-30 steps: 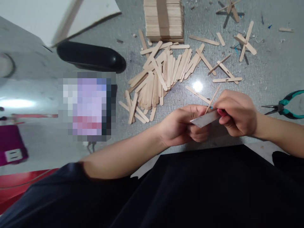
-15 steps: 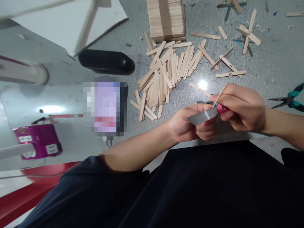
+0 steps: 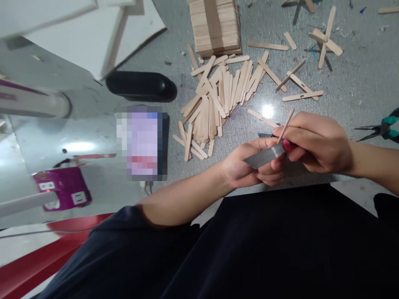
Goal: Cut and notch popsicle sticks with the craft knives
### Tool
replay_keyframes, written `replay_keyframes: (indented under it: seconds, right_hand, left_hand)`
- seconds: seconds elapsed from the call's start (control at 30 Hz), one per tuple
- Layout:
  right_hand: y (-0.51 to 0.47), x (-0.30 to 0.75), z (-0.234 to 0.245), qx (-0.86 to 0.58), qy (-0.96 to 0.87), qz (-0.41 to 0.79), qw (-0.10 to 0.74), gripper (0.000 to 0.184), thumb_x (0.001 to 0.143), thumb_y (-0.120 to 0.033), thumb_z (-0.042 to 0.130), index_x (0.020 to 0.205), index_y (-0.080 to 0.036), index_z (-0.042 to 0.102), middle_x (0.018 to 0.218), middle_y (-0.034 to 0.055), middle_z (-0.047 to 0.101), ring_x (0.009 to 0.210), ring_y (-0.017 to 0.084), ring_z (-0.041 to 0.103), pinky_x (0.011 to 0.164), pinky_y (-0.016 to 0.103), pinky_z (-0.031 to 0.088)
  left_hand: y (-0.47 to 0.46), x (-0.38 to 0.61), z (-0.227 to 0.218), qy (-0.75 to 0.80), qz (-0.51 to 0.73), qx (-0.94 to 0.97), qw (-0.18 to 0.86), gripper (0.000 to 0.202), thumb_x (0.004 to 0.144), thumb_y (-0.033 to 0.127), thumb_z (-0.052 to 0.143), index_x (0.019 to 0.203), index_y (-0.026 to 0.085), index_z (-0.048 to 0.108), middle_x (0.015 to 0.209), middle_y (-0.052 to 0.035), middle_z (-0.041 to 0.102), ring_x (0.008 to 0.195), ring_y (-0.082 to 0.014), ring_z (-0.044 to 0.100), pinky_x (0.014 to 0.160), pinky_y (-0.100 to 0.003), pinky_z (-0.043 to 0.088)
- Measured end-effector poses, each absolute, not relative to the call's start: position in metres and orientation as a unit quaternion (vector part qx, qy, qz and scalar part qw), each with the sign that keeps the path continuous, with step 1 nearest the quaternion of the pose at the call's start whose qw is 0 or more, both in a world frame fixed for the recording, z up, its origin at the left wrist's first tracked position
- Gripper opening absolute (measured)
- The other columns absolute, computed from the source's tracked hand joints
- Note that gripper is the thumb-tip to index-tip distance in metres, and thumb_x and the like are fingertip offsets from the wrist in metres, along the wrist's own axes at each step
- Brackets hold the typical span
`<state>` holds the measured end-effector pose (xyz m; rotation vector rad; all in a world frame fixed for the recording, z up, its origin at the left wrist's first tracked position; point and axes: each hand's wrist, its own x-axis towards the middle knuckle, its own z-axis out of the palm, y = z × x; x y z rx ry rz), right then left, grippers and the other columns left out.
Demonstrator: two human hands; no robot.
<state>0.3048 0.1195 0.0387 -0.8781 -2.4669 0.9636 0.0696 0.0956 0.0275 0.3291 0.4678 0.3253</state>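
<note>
My left hand (image 3: 249, 164) is closed round the lower part of a wooden craft stick (image 3: 286, 124), which stands up at a slant between my hands. My right hand (image 3: 318, 143) is closed on a knife, its pink handle (image 3: 289, 145) partly hidden by the fingers. The wide grey knife blade (image 3: 262, 158) lies across my left fingers, its slanted end pointing left, close against the stick. A second thin dark blade tip (image 3: 264, 135) shows just behind my left fingers; what it belongs to is hidden. A notched stick (image 3: 262, 118) lies on the table just beyond.
Loose craft sticks (image 3: 205, 114) are heaped left of centre, below a banded bundle of sticks (image 3: 215, 29). Crossed sticks (image 3: 326, 39) stand at the upper right. Pliers (image 3: 378, 129) lie at right. A black case (image 3: 141, 86), a blurred-out phone (image 3: 141, 143) and a purple power strip (image 3: 64, 187) are at left.
The stick and the blade have shifted slightly left, and the blade's face has tilted more toward me. Both hands keep their hold. The whole view has also shifted a little.
</note>
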Motion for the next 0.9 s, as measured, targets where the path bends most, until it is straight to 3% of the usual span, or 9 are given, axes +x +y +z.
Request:
replay_keyframes:
  seconds: [0.2, 0.37, 0.43, 0.57, 0.67, 0.77, 0.9]
  right_hand:
    - [0.119, 0.307, 0.038, -0.302, -0.871, 0.34, 0.185, 0.04, 0.121, -0.058, 0.05, 0.116, -0.031, 0.079, 0.112, 0.009, 0.082, 0.1, 0.028, 0.076, 0.094, 0.048, 0.064]
    - [0.119, 0.307, 0.034, -0.312, -0.866, 0.351, 0.17, 0.051, 0.121, -0.068, 0.041, 0.118, -0.032, 0.077, 0.114, 0.009, 0.082, 0.104, 0.029, 0.075, 0.093, 0.048, 0.063]
    - [0.119, 0.309, 0.032, -0.312, -0.868, 0.349, 0.163, 0.058, 0.122, -0.074, 0.036, 0.115, -0.032, 0.076, 0.108, 0.0082, 0.08, 0.097, 0.027, 0.073, 0.084, 0.044, 0.059]
    - [0.122, 0.315, 0.028, -0.292, -0.88, 0.317, 0.198, 0.061, 0.126, -0.072, 0.031, 0.108, -0.029, 0.072, 0.096, 0.0042, 0.073, 0.074, 0.019, 0.059, 0.065, 0.037, 0.039]
    - [0.125, 0.316, 0.028, -0.275, -0.877, 0.342, 0.194, 0.068, 0.124, -0.079, 0.029, 0.104, -0.028, 0.069, 0.096, 0.0041, 0.075, 0.073, 0.017, 0.06, 0.064, 0.036, 0.037]
    - [0.126, 0.315, 0.03, -0.274, -0.876, 0.37, 0.143, 0.076, 0.118, -0.09, 0.025, 0.098, -0.028, 0.065, 0.09, 0.0034, 0.073, 0.073, 0.018, 0.062, 0.063, 0.035, 0.036]
    - [0.122, 0.318, 0.029, -0.262, -0.892, 0.339, 0.145, 0.06, 0.123, -0.074, 0.033, 0.1, -0.028, 0.064, 0.082, 0.0015, 0.066, 0.067, 0.017, 0.058, 0.062, 0.036, 0.031]
  left_hand:
    - [0.094, 0.07, 0.028, 0.242, 0.161, 0.16, 0.943, 0.047, 0.082, 0.043, 0.095, 0.059, 0.023, 0.06, 0.042, 0.0091, 0.024, 0.039, -0.0054, 0.017, 0.043, -0.023, 0.024]
    - [0.092, 0.07, 0.028, 0.262, 0.184, 0.208, 0.924, 0.043, 0.082, 0.051, 0.094, 0.064, 0.023, 0.067, 0.042, 0.008, 0.033, 0.036, -0.0061, 0.024, 0.04, -0.022, 0.026]
    - [0.091, 0.069, 0.028, 0.247, 0.213, 0.237, 0.915, 0.045, 0.089, 0.052, 0.09, 0.065, 0.022, 0.067, 0.045, 0.0063, 0.042, 0.034, -0.0051, 0.029, 0.039, -0.021, 0.028]
    - [0.091, 0.068, 0.032, 0.245, 0.238, 0.277, 0.898, 0.043, 0.092, 0.046, 0.087, 0.063, 0.021, 0.066, 0.049, 0.0046, 0.048, 0.034, -0.0046, 0.032, 0.039, -0.021, 0.027]
    - [0.092, 0.067, 0.038, 0.291, 0.22, 0.302, 0.881, 0.038, 0.086, 0.043, 0.089, 0.062, 0.021, 0.068, 0.05, 0.0027, 0.053, 0.036, -0.0055, 0.035, 0.039, -0.023, 0.026]
    - [0.094, 0.066, 0.043, 0.32, 0.21, 0.339, 0.859, 0.041, 0.089, 0.047, 0.09, 0.064, 0.021, 0.071, 0.055, 0.0012, 0.058, 0.038, -0.0056, 0.038, 0.04, -0.024, 0.025]
    - [0.095, 0.064, 0.045, 0.325, 0.192, 0.403, 0.834, 0.05, 0.097, 0.058, 0.087, 0.067, 0.022, 0.071, 0.057, -0.0012, 0.059, 0.046, -0.011, 0.047, 0.045, -0.028, 0.034]
